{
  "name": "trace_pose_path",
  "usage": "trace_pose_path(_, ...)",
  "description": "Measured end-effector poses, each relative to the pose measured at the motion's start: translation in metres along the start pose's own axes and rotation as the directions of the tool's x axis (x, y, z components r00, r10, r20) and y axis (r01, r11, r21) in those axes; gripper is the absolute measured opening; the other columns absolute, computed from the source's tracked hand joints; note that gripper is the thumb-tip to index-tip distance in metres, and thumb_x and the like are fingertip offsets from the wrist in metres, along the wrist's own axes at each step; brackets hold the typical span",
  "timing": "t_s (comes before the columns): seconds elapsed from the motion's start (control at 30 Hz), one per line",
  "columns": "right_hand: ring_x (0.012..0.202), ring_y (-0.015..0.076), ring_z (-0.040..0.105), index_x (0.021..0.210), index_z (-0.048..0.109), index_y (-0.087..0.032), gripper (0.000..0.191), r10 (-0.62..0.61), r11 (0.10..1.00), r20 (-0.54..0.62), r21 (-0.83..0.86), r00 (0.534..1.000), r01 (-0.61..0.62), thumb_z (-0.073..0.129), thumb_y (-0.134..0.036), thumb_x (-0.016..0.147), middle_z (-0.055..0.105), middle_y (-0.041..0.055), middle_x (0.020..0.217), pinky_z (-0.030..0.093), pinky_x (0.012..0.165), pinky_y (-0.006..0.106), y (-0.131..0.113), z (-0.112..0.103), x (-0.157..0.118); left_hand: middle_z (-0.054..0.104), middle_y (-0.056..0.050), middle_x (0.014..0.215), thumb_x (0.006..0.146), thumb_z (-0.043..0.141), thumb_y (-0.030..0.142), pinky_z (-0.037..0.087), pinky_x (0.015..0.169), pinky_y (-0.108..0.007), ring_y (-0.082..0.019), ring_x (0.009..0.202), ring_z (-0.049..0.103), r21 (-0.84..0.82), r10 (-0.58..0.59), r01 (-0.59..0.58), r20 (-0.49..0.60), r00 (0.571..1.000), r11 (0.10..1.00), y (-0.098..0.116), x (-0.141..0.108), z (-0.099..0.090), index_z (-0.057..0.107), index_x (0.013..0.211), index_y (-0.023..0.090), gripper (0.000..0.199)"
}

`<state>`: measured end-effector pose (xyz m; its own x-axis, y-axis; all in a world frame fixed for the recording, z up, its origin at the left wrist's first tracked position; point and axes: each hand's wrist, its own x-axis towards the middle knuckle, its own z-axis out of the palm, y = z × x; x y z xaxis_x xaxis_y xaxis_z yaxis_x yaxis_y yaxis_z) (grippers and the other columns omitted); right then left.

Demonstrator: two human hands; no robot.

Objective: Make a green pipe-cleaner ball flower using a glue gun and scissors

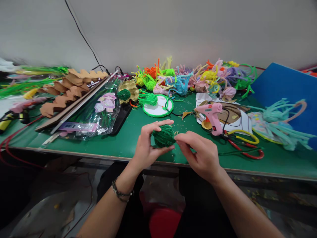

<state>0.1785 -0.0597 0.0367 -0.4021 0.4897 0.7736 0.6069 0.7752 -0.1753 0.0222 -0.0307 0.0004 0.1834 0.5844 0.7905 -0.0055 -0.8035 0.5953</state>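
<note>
A dark green ball wound of fuzzy strands [163, 136] is held just above the table's front edge. My left hand [146, 143] is curled round it, fingers over the top and thumb underneath. My right hand [198, 152] is closed in a pinch at the ball's right side, with thin pale wisps by the fingertips; what the pinch holds is too small to make out. Beyond the hands lies a white disc with a green fuzzy rim [158, 111], with a bright green bundle [150, 99] on its left part. A pink glue gun [213, 117] rests to the right.
Red-and-yellow-handled scissors [247, 150] lie right of my right hand. Colourful fuzzy figures [180, 79] line the back. Left are a clear plastic bag [104, 112], cardboard egg trays [66, 89] and another green ball [123, 95]. A blue board [279, 82] stands right of the green table [99, 145].
</note>
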Motion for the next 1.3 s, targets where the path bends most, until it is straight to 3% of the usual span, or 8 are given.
trace_pose_path(0.17, 0.050, 0.0092, 0.048, 0.089, 0.054, -0.021, 0.016, -0.166, 0.982, -0.067, -0.104, 0.984, 0.159, 0.043, -0.009, 0.084, 0.052, -0.0023, 0.056, 0.035, 0.047, 0.020, 0.003, 0.005, -0.004, 0.061, -0.007, 0.111, 0.073, 0.067, 0.028, 0.048, 0.078, -0.030, -0.016, 0.103, 0.059, -0.165, -0.102, 0.094, -0.040, 0.994, 0.982, 0.011, 0.002, 0.004, 0.034, 0.094, 0.025, 0.039)
trace_pose_path(0.47, 0.068, 0.0130, 0.055, 0.102, 0.045, -0.024, 0.023, -0.032, 0.996, -0.125, 0.082, 0.992, 0.042, 0.048, -0.012, 0.082, 0.054, 0.0027, 0.079, 0.049, 0.054, 0.024, -0.002, 0.022, -0.005, 0.064, -0.006, 0.107, 0.073, 0.060, 0.052, 0.046, 0.087, -0.037, -0.019, 0.105, 0.058, -0.440, -0.431, 0.359, -0.072, 0.899, 0.823, 0.013, 0.003, 0.010, 0.027, 0.093, 0.027, 0.046)
trace_pose_path(0.57, 0.081, 0.0172, 0.053, 0.105, 0.042, -0.025, 0.029, 0.057, 0.997, -0.133, 0.063, 0.989, -0.049, 0.056, -0.021, 0.079, 0.049, 0.0057, 0.090, 0.049, 0.054, 0.028, -0.005, 0.032, -0.006, 0.062, -0.007, 0.112, 0.072, 0.060, 0.052, 0.045, 0.091, -0.038, -0.020, 0.109, 0.056, -0.589, -0.536, 0.403, -0.061, 0.842, 0.700, 0.014, 0.003, 0.017, 0.029, 0.096, 0.027, 0.047)
trace_pose_path(0.7, 0.095, 0.0207, 0.047, 0.111, 0.037, -0.024, 0.039, 0.102, 0.993, -0.153, 0.082, 0.983, -0.090, 0.057, -0.024, 0.078, 0.040, 0.0094, 0.103, 0.051, 0.062, 0.033, -0.005, 0.047, -0.009, 0.056, -0.010, 0.122, 0.078, 0.047, 0.057, 0.044, 0.093, -0.039, -0.022, 0.115, 0.052, -0.705, -0.704, 0.491, -0.016, 0.710, 0.512, 0.019, 0.004, 0.025, 0.034, 0.109, 0.023, 0.048)
trace_pose_path(0.9, 0.099, 0.0221, 0.045, 0.110, 0.035, -0.029, 0.039, 0.121, 0.991, -0.187, 0.080, 0.975, -0.108, 0.055, -0.018, 0.078, 0.037, 0.0077, 0.107, 0.049, 0.074, 0.042, -0.005, 0.050, -0.007, 0.055, -0.008, 0.123, 0.076, 0.039, 0.065, 0.045, 0.094, -0.036, -0.024, 0.121, 0.046, -0.704, -0.732, 0.582, 0.130, 0.669, 0.407, 0.024, 0.005, 0.029, 0.054, 0.105, 0.017, 0.058)
trace_pose_path(1.07, 0.092, 0.0211, 0.046, 0.108, 0.036, -0.029, 0.037, 0.117, 0.993, -0.222, 0.040, 0.968, -0.111, 0.054, -0.016, 0.078, 0.037, 0.0074, 0.104, 0.049, 0.069, 0.040, -0.002, 0.049, -0.007, 0.058, -0.009, 0.120, 0.073, 0.045, 0.066, 0.046, 0.092, -0.037, -0.025, 0.116, 0.050, -0.729, -0.825, 0.638, 0.184, 0.534, 0.250, 0.022, 0.002, 0.030, 0.053, 0.108, 0.016, 0.062)
trace_pose_path(1.17, 0.088, 0.0204, 0.046, 0.109, 0.036, -0.031, 0.037, 0.103, 0.994, -0.192, -0.019, 0.976, -0.108, 0.053, -0.017, 0.079, 0.038, 0.0072, 0.103, 0.048, 0.066, 0.039, 0.000, 0.046, -0.008, 0.059, -0.008, 0.118, 0.074, 0.045, 0.064, 0.047, 0.090, -0.036, -0.025, 0.114, 0.052, -0.723, -0.829, 0.649, 0.198, 0.523, 0.236, 0.020, 0.003, 0.029, 0.053, 0.106, 0.017, 0.058)
trace_pose_path(1.3, 0.087, 0.0206, 0.047, 0.110, 0.037, -0.031, 0.035, 0.119, 0.989, -0.155, -0.066, 0.981, -0.131, 0.054, -0.020, 0.080, 0.039, 0.0065, 0.101, 0.048, 0.067, 0.039, 0.001, 0.039, -0.007, 0.062, -0.008, 0.113, 0.074, 0.049, 0.060, 0.045, 0.095, -0.037, -0.025, 0.115, 0.051, -0.729, -0.807, 0.636, 0.202, 0.554, 0.254, 0.016, 0.004, 0.026, 0.058, 0.101, 0.015, 0.053)
